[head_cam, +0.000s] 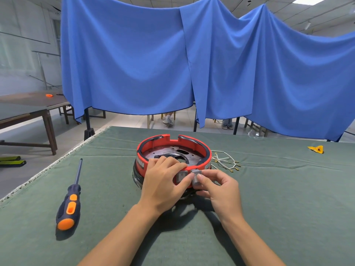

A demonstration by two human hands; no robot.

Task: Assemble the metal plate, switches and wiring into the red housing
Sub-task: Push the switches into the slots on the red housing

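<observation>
I see the red housing (173, 143) mid-table on the green cloth (269, 189), metal plate (172, 152) already inside. My left hand (163, 181) grips its near rim beside one seated rocker switch (181, 176); my right hand (217, 186) pinches a second switch (196, 174) at its slot — small, rigid, probably snap-fit, best held by its sides. Wiring (224, 160) lies just right.

Housing (173, 150) mid-table (269, 189), plate (169, 152) inside; screwdriver (70, 196) left, wires (225, 160) right.
</observation>
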